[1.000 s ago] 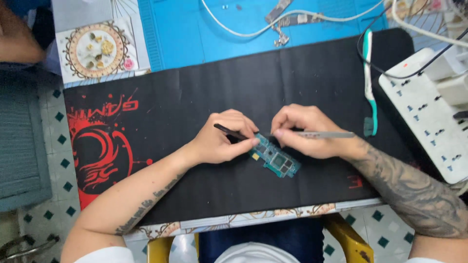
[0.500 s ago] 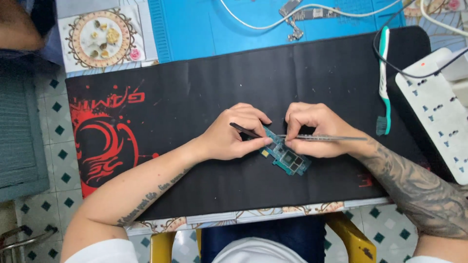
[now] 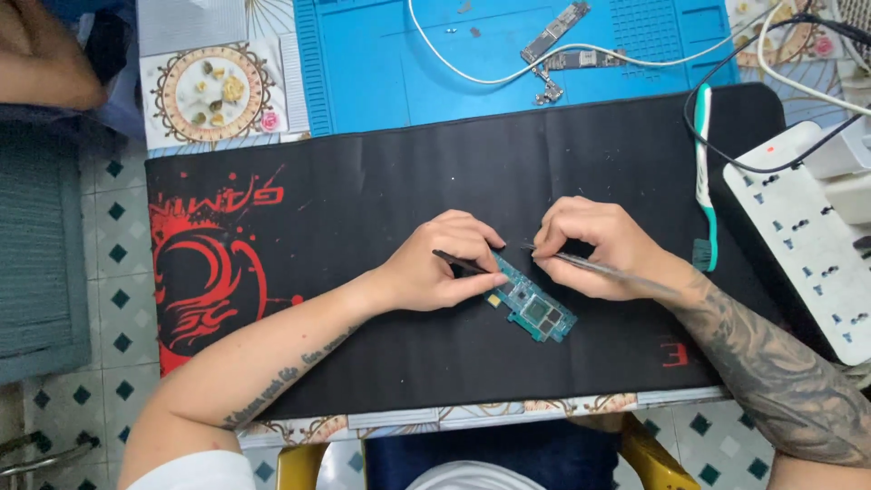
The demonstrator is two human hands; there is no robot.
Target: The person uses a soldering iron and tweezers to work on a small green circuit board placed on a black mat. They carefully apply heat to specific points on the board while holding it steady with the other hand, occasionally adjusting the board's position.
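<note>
Fingers [image 3: 472, 238] pin circuit board [image 3: 533, 306] mid-mat [image 3: 381, 209]; open mat around.

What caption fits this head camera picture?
Left hand with tweezers and right hand with a probe work on a circuit board.

- We are wearing white short sleeves [image 3: 195, 470].
- Our right forearm [image 3: 780, 381] is showing dense dark tattoos.
- Our left forearm [image 3: 272, 386] is carrying a line of script tattoo.

Single head view, looking almost straight down from above the black mat [image 3: 363, 209]. Mat fills the mid-frame at arm's length; the person's lap sits at the bottom edge, below the mat.
</note>
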